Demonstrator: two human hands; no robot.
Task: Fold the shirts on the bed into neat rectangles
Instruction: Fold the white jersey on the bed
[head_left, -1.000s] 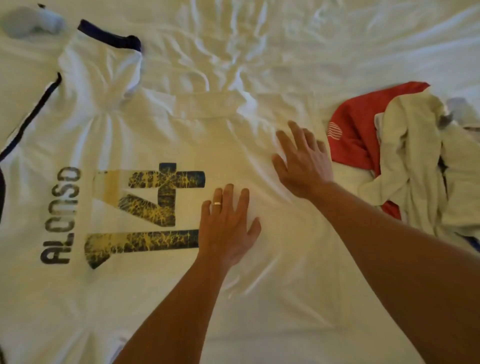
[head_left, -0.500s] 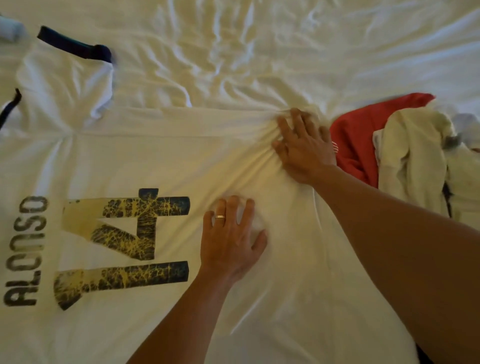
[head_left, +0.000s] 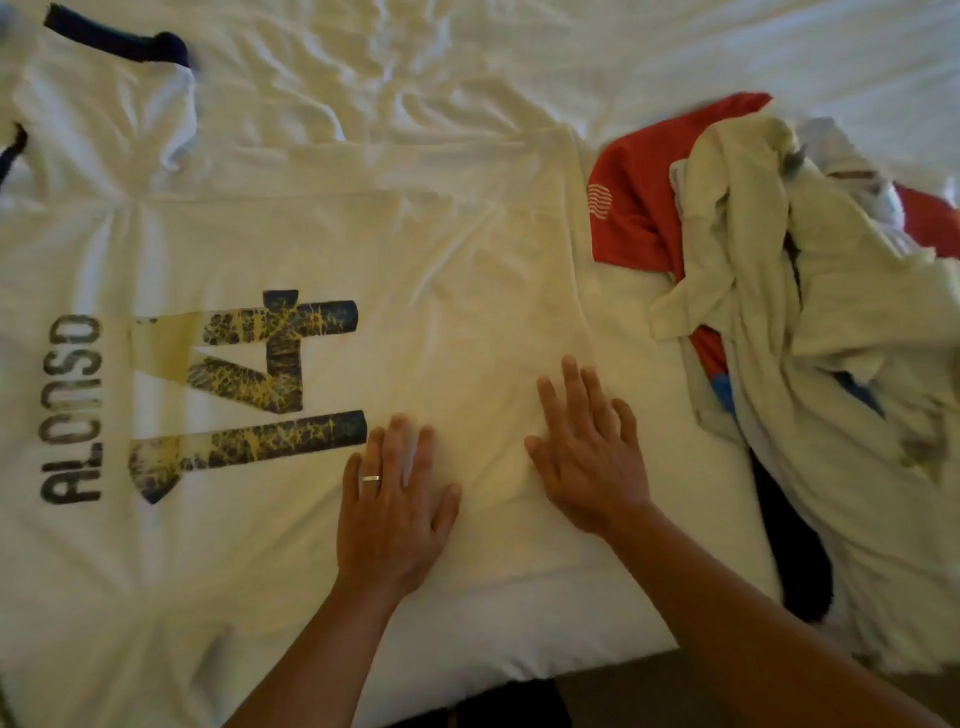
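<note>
A white jersey (head_left: 218, 545) printed with ALONSO and a cracked dark 14 lies spread back-up across the bed, its collar end to the left and its hem to the right. Its dark-trimmed sleeve (head_left: 119, 44) reaches toward the far left. My left hand (head_left: 395, 509), wearing a ring, rests flat on the jersey just right of the number. My right hand (head_left: 587, 447) lies flat with straight fingers on the fabric near the hem edge. Both hands hold nothing.
A heap of other clothes sits at the right: a red shirt (head_left: 634, 208) under a crumpled cream garment (head_left: 831, 332) with dark and blue pieces beneath. The wrinkled white bed sheet (head_left: 519, 62) stretches beyond. The bed's near edge (head_left: 571, 670) runs along the bottom.
My right hand has drawn back from the far hem corner toward me and now lies beside my left hand. The bunched fabric near the hem has flattened out.
</note>
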